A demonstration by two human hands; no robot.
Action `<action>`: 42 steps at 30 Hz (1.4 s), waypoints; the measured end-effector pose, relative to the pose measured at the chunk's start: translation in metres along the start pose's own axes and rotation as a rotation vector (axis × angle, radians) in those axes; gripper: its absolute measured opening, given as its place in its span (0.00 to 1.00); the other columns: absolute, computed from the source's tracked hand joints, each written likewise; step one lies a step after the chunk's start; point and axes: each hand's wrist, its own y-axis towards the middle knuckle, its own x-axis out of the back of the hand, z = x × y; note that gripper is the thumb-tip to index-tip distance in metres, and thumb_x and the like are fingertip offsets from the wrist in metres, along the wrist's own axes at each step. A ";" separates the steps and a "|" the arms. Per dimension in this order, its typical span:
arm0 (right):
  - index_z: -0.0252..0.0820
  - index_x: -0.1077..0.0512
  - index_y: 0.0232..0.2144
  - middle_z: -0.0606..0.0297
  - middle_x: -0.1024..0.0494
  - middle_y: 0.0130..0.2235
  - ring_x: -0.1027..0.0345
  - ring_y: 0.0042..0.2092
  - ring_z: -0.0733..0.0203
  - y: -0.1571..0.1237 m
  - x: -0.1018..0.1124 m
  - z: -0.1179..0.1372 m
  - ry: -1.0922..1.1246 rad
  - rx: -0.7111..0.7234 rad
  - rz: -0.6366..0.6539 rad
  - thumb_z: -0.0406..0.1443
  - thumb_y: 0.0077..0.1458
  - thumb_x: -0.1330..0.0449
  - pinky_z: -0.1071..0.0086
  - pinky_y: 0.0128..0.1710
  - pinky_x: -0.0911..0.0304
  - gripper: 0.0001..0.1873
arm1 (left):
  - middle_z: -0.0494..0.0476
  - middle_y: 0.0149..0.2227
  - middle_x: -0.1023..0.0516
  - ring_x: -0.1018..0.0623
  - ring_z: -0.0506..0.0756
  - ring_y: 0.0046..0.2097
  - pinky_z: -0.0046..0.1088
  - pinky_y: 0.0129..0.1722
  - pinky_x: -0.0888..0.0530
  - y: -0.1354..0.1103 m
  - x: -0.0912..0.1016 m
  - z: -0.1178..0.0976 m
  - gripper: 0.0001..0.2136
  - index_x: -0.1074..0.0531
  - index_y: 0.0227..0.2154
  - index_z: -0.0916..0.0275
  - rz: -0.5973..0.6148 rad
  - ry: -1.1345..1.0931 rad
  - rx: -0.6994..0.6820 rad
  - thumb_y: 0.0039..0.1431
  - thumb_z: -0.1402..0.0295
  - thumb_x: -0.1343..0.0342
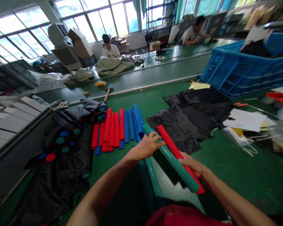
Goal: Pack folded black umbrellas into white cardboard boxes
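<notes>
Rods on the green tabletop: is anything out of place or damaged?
One mild oddity: a blue fluted rod pokes out among the red fluted rods at the pile's left end, while most other blue rods lie together at its right. No clear damage shows.

A green workbench [238,185] lies under the fingers [157,138], and a long green table [169,70] runs crosswise beyond them. Farther off, bright daylight enters through wide windows [100,26], parted, far left of the fingers, by a pale pillar [47,12]; a dark blue rack [161,21] stands beyond the fingers, near a teal curtain [137,7].
</notes>
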 end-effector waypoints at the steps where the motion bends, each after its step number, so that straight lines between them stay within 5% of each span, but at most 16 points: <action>1: 0.41 0.36 0.54 0.55 0.22 0.43 0.25 0.37 0.56 -0.002 -0.002 -0.001 0.010 0.004 0.004 0.45 0.41 0.28 0.64 0.37 0.29 0.40 | 0.58 0.56 0.35 0.42 0.61 0.59 0.35 0.43 0.31 0.002 0.005 0.000 0.22 0.38 0.56 0.50 -0.004 0.004 -0.016 0.61 0.76 0.55; 9: 0.48 0.36 0.57 0.53 0.22 0.46 0.25 0.44 0.44 -0.025 -0.014 -0.010 -0.006 -0.099 -0.060 0.50 0.34 0.28 0.57 0.39 0.29 0.46 | 0.58 0.55 0.37 0.40 0.59 0.58 0.33 0.36 0.32 0.014 -0.013 -0.009 0.19 0.37 0.56 0.53 -0.032 0.105 -0.182 0.63 0.72 0.55; 15: 0.43 0.37 0.58 0.56 0.19 0.39 0.25 0.43 0.42 -0.034 -0.027 -0.021 0.002 -0.249 -0.194 0.42 0.40 0.30 0.54 0.44 0.29 0.42 | 0.60 0.57 0.38 0.39 0.58 0.60 0.31 0.35 0.32 0.024 -0.030 -0.014 0.19 0.34 0.56 0.52 -0.057 0.190 -0.302 0.65 0.72 0.59; 20: 0.46 0.37 0.58 0.59 0.18 0.37 0.24 0.42 0.41 -0.039 -0.017 -0.035 0.161 -0.344 -0.290 0.38 0.41 0.29 0.53 0.43 0.29 0.41 | 0.61 0.56 0.37 0.42 0.58 0.63 0.35 0.40 0.30 0.047 -0.043 -0.024 0.19 0.32 0.55 0.56 -0.090 0.204 -0.394 0.65 0.73 0.61; 30: 0.45 0.41 0.60 0.58 0.18 0.34 0.23 0.37 0.46 -0.043 0.019 -0.050 0.133 -0.297 -0.248 0.40 0.46 0.31 0.56 0.34 0.28 0.40 | 0.58 0.52 0.34 0.37 0.54 0.57 0.25 0.31 0.33 0.047 -0.093 -0.038 0.17 0.34 0.53 0.56 -0.088 -0.007 -0.187 0.63 0.75 0.53; 39: 0.39 0.32 0.43 0.70 0.24 0.25 0.29 0.25 0.63 -0.037 0.020 -0.032 -0.054 -0.205 -0.174 0.39 0.39 0.27 0.71 0.25 0.32 0.29 | 0.59 0.44 0.29 0.31 0.56 0.49 0.29 0.34 0.32 0.049 -0.091 -0.054 0.11 0.32 0.47 0.57 -0.029 0.015 -0.126 0.65 0.68 0.55; 42: 0.40 0.33 0.47 0.71 0.25 0.24 0.29 0.24 0.63 -0.046 0.029 -0.037 -0.014 -0.190 -0.149 0.40 0.38 0.28 0.72 0.24 0.33 0.33 | 0.59 0.47 0.29 0.31 0.56 0.51 0.29 0.37 0.31 0.054 -0.088 -0.058 0.12 0.32 0.48 0.57 -0.054 0.003 -0.178 0.65 0.68 0.55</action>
